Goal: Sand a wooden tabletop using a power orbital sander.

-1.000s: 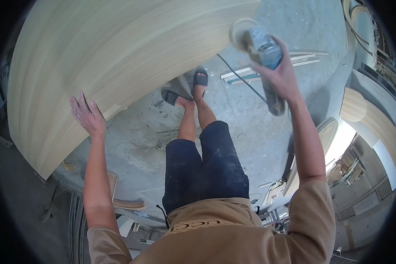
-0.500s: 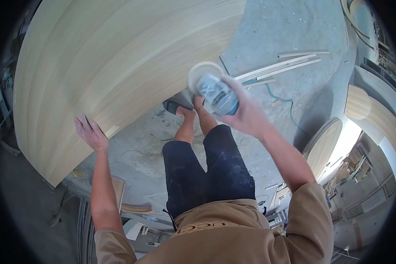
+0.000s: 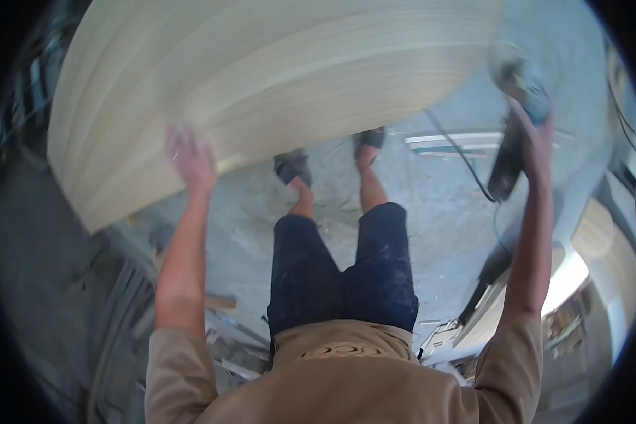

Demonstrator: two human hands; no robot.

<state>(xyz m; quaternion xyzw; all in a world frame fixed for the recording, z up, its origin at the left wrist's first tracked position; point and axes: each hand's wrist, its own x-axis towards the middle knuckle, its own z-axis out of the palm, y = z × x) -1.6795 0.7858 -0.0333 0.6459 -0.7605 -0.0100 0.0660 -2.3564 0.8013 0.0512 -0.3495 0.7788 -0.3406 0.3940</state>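
Observation:
A large pale wooden board [image 3: 283, 85] with a curved outline and streaky grain spans the upper left. Near its close edge rests my left hand [image 3: 191, 157], fingers stretched out and nothing in its grasp; motion smears it a little. Out to the far right, my right hand [image 3: 536, 145] is wrapped round a power sander [image 3: 526, 88], a grey-blue tool with a round pad. The sander is beyond the board's right end and blurred. A dark elongated part [image 3: 505, 169] hangs beside my right wrist, with a black cord [image 3: 459, 150] looping from it.
Pale wooden strips [image 3: 452, 140] lie on the concrete floor [image 3: 332, 233] right of my feet. More curved wooden panels [image 3: 593, 230] stand at the right. Long pieces [image 3: 116, 311] lie at the lower left. My feet stand near the board's close edge.
My right hand has carried the sander up and far to the right, away from the board's near edge. My view has shifted, and my feet are now farther apart.

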